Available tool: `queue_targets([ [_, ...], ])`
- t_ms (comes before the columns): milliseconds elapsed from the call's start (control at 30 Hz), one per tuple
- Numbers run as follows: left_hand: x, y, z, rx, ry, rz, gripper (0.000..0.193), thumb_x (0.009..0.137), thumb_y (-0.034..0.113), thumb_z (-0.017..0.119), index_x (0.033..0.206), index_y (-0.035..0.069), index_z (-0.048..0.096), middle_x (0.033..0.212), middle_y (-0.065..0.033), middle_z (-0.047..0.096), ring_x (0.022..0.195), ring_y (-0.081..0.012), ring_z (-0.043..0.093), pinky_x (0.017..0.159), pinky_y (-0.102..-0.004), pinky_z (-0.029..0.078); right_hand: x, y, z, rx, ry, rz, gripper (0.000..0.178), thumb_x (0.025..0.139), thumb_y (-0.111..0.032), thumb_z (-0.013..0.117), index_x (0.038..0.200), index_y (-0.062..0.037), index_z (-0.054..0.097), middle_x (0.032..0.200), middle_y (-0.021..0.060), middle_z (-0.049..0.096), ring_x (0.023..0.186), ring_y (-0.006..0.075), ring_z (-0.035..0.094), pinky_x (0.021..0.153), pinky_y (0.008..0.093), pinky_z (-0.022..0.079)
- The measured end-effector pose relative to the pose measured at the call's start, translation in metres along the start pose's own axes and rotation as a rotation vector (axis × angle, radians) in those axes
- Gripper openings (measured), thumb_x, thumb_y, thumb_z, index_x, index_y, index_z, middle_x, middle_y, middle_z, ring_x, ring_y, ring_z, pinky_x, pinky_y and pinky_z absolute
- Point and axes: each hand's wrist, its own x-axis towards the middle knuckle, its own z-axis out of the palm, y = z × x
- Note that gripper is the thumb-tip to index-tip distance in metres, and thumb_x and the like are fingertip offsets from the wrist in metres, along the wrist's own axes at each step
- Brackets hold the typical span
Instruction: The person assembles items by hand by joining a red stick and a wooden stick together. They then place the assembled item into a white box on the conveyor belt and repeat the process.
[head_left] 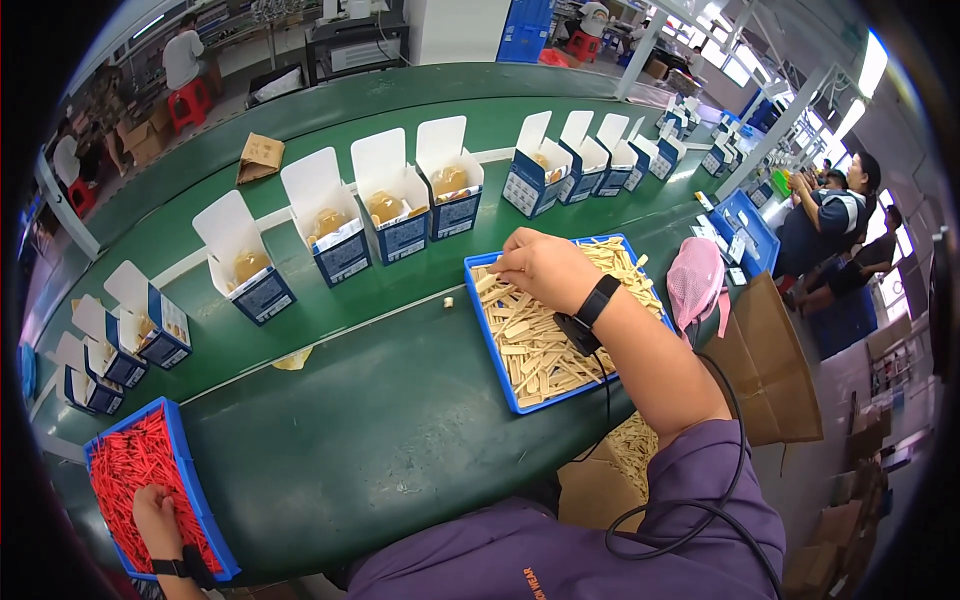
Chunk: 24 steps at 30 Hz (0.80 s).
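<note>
At the lower left, my left hand reaches into a blue tray heaped with thin red plastic pieces. Its fingers curl down among them, and what they grip, if anything, is hidden. My right hand is over the far left part of a second blue tray, filled with flat cream-coloured pieces with narrow stems. The fingertips are pinched together close to the pieces; whatever is between them is too small to make out. Dark bands circle both wrists.
Beyond the table, a green conveyor carries several open blue-and-white boxes with amber-coloured contents. A pink mesh bag and a cardboard box adjoin the right tray. A black cable hangs by my right arm. Co-workers stand at right.
</note>
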Motion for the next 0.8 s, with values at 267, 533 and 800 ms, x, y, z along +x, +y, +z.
queue_targets([
  [267,-0.052,0.094,-0.100,-0.337,0.101,-0.353,0.014,0.096,0.008,0.060,0.108,0.001,0.061,0.092,-0.0055,0.060,0.075,-0.0153,0.054,0.068,-0.0279,0.044,0.002,-0.124,0.004,0.503,0.097,-0.169,0.018,0.095,-0.010,0.066,0.111,-0.0040,0.071,0.086,0.0071,0.069,0.082,0.0208,0.065,0.077,0.0313,0.053],
  [533,0.023,0.282,-0.025,-1.300,-0.588,-0.271,0.016,0.101,0.009,0.054,0.116,0.004,0.057,0.087,-0.0052,0.066,0.070,-0.0105,0.061,0.062,-0.0234,0.049,-0.039,-0.210,0.090,1.449,-0.134,0.263,0.021,0.100,-0.011,0.062,0.119,-0.0043,0.066,0.094,0.0032,0.070,0.085,0.0093,0.062,0.084,0.0265,0.050],
  [800,0.022,0.348,0.058,-1.673,-0.663,-0.428,0.016,0.105,0.017,0.052,0.108,0.003,0.058,0.091,-0.0040,0.067,0.073,-0.0098,0.062,0.066,-0.0239,0.051,-0.030,-0.194,0.136,1.353,0.075,0.259,0.018,0.099,-0.011,0.065,0.114,-0.0013,0.069,0.097,0.0019,0.066,0.087,0.0099,0.060,0.082,0.0250,0.049],
])
